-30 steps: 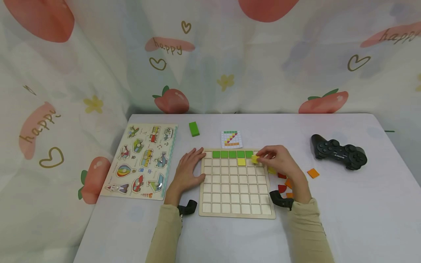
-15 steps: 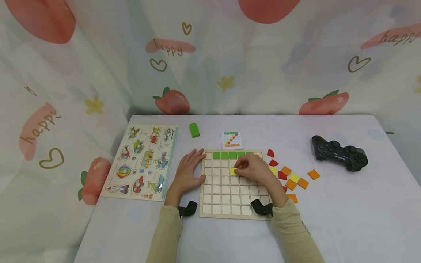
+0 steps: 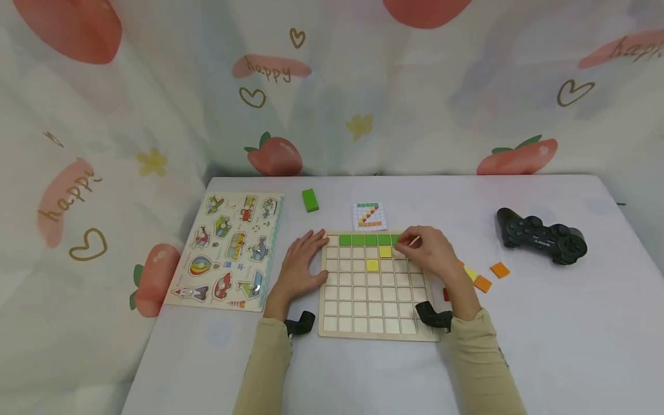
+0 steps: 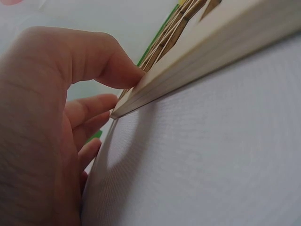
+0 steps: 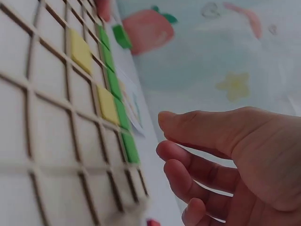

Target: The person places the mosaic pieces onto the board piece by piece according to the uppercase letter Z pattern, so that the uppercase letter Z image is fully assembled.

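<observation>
Head view: a pale wooden grid board (image 3: 361, 309) lies flat on a white cloth-covered counter (image 3: 565, 340). Five square green tiles (image 3: 370, 240) fill consecutive cells of the board's far row; a square yellow tile (image 3: 385, 252) sits in the second row, and a second yellow tile (image 3: 372, 265) in the third, one column to the left. The left hand (image 3: 298, 268), fingers extended and thumb spread, rests against the board's left edge. The right hand (image 3: 430, 251), fingers bent, appears over the board's far right corner. Just beyond the board's far edge is a small white pattern card (image 3: 369, 217); beyond its far left corner, a green rectangular block (image 3: 310, 200). Left of the board lies a cream picture puzzle (image 3: 222, 253); right of it, loose orange square tiles (image 3: 500, 270) and, farther right, a black game controller (image 3: 542, 236). Left wrist view: the thumb tip touches the board's edge. Right wrist view: the right hand is apart from the board, thumb and index finger slightly separated, remaining fingers loosely curled, holding nothing.
</observation>
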`<state>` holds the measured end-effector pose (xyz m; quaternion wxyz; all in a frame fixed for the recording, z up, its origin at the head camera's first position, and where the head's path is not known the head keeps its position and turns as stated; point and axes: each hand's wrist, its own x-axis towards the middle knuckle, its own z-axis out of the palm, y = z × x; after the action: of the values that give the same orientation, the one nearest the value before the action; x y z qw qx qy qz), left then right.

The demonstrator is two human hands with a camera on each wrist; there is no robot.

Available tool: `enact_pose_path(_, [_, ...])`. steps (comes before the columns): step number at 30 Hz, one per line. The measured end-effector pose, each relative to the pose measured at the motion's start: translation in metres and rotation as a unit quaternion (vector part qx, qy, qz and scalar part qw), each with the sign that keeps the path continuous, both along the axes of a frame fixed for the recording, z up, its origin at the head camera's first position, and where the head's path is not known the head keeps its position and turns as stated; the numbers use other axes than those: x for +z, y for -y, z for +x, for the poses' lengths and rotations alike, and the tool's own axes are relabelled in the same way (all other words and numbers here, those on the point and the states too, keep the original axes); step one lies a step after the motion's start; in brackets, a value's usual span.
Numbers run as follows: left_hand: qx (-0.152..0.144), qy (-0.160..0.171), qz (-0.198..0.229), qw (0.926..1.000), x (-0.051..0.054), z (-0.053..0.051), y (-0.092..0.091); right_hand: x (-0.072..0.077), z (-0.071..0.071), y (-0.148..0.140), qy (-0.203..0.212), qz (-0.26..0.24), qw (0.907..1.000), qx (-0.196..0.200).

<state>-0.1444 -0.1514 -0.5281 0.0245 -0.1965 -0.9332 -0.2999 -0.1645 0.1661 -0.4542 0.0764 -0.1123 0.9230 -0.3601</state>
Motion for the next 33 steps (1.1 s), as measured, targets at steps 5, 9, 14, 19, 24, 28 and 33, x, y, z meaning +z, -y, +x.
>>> enact_pose_path(5, [0.009, 0.013, -0.008, 0.9999, 0.002, 0.001, 0.000, 0.008, 0.001, -0.037, 0.022, 0.008, 0.9990, -0.037])
enact_pose_path(9, [0.012, 0.009, -0.010, 0.9998, 0.001, 0.002, 0.002, 0.008, 0.010, -0.067, 0.053, 0.044, 0.9961, -0.055])
enact_pose_path(14, [0.013, 0.008, -0.005, 0.9999, 0.001, 0.005, 0.004, 0.004, 0.025, -0.100, 0.080, 0.096, 0.9905, -0.057])
enact_pose_path(19, [0.024, 0.014, -0.001, 0.9996, 0.000, 0.009, 0.009, -0.006, 0.035, -0.113, 0.091, 0.112, 0.9886, -0.042])
enact_pose_path(24, [0.015, 0.011, 0.001, 0.9998, 0.000, 0.006, 0.007, -0.011, 0.043, -0.112, 0.070, 0.106, 0.9905, -0.053])
enact_pose_path(28, [0.007, 0.012, 0.002, 0.9999, 0.000, 0.003, 0.003, -0.014, 0.049, -0.112, 0.058, 0.107, 0.9907, -0.062])
enact_pose_path(33, [0.000, 0.008, -0.002, 1.0000, 0.000, 0.000, -0.002, -0.012, 0.055, -0.113, 0.028, 0.104, 0.9920, -0.066])
